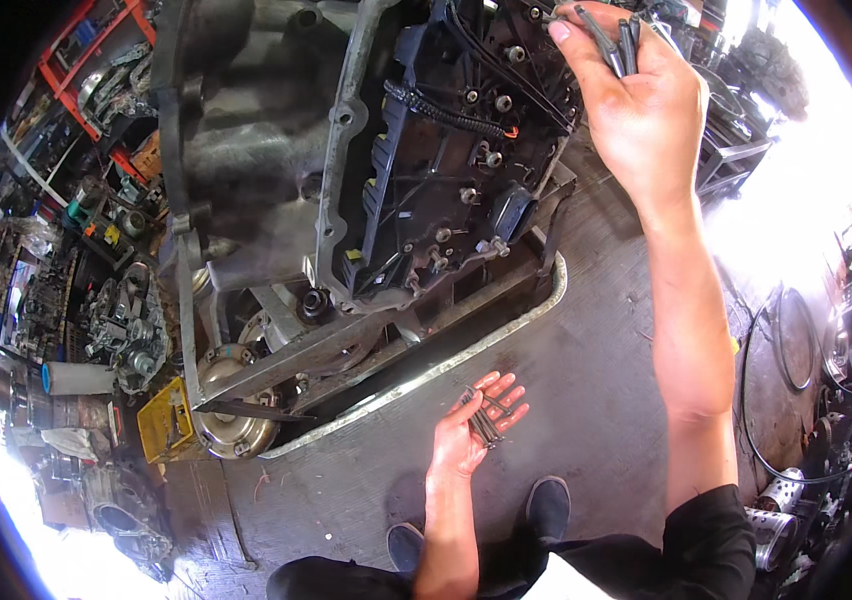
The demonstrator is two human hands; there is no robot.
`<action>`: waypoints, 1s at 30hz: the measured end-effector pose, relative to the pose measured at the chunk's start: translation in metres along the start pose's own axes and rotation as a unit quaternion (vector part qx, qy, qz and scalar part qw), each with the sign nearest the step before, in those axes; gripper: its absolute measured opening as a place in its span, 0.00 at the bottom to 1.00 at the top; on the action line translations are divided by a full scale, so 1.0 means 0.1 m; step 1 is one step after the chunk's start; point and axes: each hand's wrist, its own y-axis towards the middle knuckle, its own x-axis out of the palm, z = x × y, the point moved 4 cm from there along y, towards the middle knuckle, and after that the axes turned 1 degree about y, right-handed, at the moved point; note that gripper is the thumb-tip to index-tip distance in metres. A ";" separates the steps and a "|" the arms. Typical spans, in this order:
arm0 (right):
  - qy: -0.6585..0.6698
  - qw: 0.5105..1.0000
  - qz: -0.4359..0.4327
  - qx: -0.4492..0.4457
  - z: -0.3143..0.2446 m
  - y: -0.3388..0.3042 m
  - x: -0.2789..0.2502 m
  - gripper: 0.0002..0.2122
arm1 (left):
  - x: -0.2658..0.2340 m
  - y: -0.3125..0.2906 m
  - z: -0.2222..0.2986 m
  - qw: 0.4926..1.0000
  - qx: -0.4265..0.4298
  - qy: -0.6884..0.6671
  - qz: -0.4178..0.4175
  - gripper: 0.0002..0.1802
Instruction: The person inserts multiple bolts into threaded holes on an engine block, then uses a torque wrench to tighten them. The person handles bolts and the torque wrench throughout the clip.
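Observation:
A large metal gearbox housing (256,130) lies on a metal frame, with a black valve-body unit (446,160) facing me. Several bolts stick out of that unit. My left hand (461,440) is held low over the floor, palm up, with a bunch of long bolts (486,428) lying in it under the thumb. At the unit's upper right edge, my right hand (646,120) grips several dark, slim bolts (627,45) between its fingers. Whether its fingertips touch the unit is hard to make out.
Beneath the gearbox is a tray with a light metal rim (426,378). A round metal converter (236,415) sits by a yellow bin (164,420) on the left. Shelves of parts line the left; a black hose (751,400) coils at right. My shoes (548,508) stand below.

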 end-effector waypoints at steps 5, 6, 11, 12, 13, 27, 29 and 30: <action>0.047 0.998 0.034 0.009 0.05 -0.02 -0.14 0.08 | 0.00 0.00 0.04 1.000 0.005 0.009 0.000 0.26; 0.078 0.994 0.030 0.069 0.10 -0.06 -0.22 0.09 | -0.01 0.01 0.05 1.000 0.005 0.007 0.001 0.26; 0.281 0.933 0.047 0.219 0.18 -0.35 -0.65 0.11 | -0.01 0.01 0.01 1.000 0.004 0.018 0.011 0.25; 0.277 0.935 0.036 0.220 0.19 -0.40 -0.66 0.11 | -0.01 0.02 0.00 1.000 0.003 0.023 0.014 0.25; 0.273 0.936 0.025 0.221 0.20 -0.44 -0.66 0.11 | -0.01 0.02 0.00 0.999 0.004 0.031 0.016 0.25; 0.314 0.909 -0.040 0.271 0.30 -0.49 -0.42 0.10 | -0.01 0.04 -0.03 0.999 0.004 0.031 0.025 0.23; 0.213 0.941 -0.070 0.252 0.25 -0.52 -0.41 0.10 | -0.01 0.05 -0.03 0.999 0.005 0.030 0.024 0.23; 0.173 0.963 -0.079 0.189 0.21 -0.48 -0.39 0.09 | -0.01 0.05 -0.04 0.999 0.005 0.030 0.024 0.23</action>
